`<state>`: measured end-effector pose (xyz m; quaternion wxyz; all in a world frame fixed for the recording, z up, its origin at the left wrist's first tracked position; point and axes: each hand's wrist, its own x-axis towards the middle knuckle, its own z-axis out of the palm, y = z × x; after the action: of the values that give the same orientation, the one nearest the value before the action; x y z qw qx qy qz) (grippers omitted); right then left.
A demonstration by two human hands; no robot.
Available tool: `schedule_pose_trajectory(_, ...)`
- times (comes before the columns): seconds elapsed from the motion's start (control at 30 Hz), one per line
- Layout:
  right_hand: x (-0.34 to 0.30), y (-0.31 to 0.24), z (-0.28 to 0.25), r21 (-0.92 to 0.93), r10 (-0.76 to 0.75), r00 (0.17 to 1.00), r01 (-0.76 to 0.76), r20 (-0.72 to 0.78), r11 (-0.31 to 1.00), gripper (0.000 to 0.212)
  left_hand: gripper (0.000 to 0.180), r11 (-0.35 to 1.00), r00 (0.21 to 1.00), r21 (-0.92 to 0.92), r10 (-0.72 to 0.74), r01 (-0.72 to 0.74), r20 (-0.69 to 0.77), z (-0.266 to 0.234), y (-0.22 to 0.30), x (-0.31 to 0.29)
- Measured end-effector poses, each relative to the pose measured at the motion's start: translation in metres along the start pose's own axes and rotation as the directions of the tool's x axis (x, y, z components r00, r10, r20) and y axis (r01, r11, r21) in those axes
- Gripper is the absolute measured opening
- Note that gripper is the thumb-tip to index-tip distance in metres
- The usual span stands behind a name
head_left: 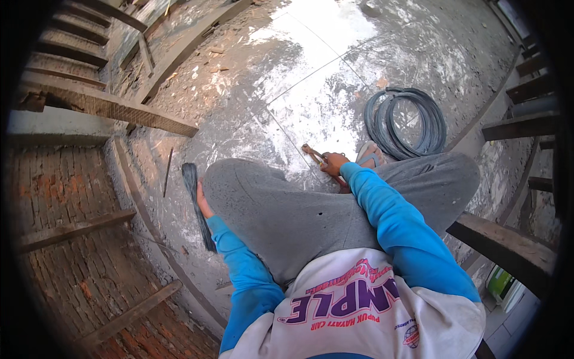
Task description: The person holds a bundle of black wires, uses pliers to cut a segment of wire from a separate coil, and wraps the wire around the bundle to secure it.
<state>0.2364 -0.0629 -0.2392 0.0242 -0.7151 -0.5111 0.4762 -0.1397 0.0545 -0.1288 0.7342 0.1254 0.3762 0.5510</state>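
Observation:
At the left, a bundle of thin grey cut wires (pixel 190 178) lies lengthwise beside my left knee. My left hand (pixel 203 198) is closed against its side, though the far fingers are hidden behind the wires. In front of my lap, my right hand (pixel 333 164) grips a pair of pincers (pixel 312 152) by the handles. Their rusty brown head points up and left over the floor, and nothing shows in the jaws. A large coil of grey wire (pixel 436 122) lies on the floor to the right, just past my sandalled foot (pixel 371 157).
Wooden beams (pixel 113 110) jut in from the far left, with a brick wall (pixel 66 179) below them. More timber (pixel 502 245) stands close on my right, near a white and green container (pixel 503 286). A thin dark rod (pixel 168 172) lies left of the bundle.

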Motion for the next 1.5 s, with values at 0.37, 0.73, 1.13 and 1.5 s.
schedule_pose_trajectory(0.37,0.035,0.057,-0.077,0.460,0.258,0.869,-0.040,-0.422,0.887,0.042,0.045,0.781,0.936,0.523,0.337,-0.340,0.105,0.133,0.072,-0.033)
schedule_pose_trajectory(0.73,0.031,0.164,-0.113,0.646,0.851,0.367,-0.555,-0.375,0.524,0.046,0.038,0.617,0.858,0.609,0.255,-0.499,0.446,0.237,0.060,-0.044)
schedule_pose_trajectory(1.13,0.021,0.152,-0.112,0.566,0.697,0.135,-0.487,-0.704,0.666,0.049,0.033,-0.093,0.910,0.905,-0.043,-0.414,0.412,0.230,0.028,-0.041)
schedule_pose_trajectory(1.5,0.043,0.137,-0.089,0.302,0.636,0.450,-0.613,-0.626,0.730,0.032,0.035,-0.187,0.931,0.918,-0.180,-0.350,0.319,0.240,0.017,-0.037)
